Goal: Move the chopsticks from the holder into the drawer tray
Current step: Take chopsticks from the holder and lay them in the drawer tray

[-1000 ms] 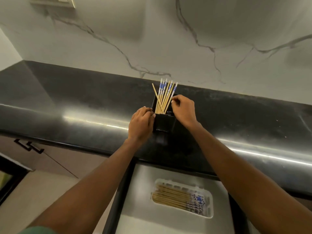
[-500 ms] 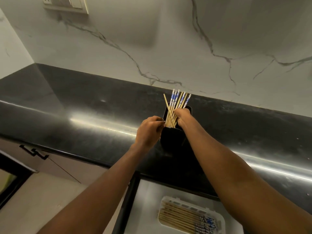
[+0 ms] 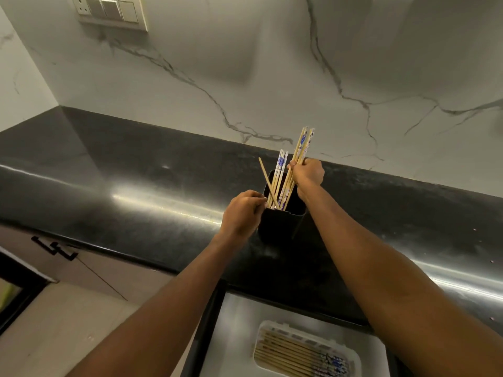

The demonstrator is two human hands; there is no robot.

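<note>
In black holder [image 3: 280, 227], blue-patterned bamboo chopsticks [image 3: 280, 180]

Bare black counter [image 3: 136, 191] lies open around the holder [image 3: 280, 227], flanked by both hands; wall [image 3: 245, 77] blocks behind.

Lower ends of chopsticks [image 3: 280, 175] hidden inside black holder [image 3: 277, 227]; no. still in it can't be counted. Right hand [image 3: 307, 174] covers mid-section of its raised bundle [image 3: 303, 144], count unclear. Left hand [image 3: 242, 213] fingertips hide holder's left rim. Drawer tray [image 3: 353, 355] cut off by bottom edge; right forearm covers drawer's right side. Wall switch plate [image 3: 109, 12] cropped at top.
</note>
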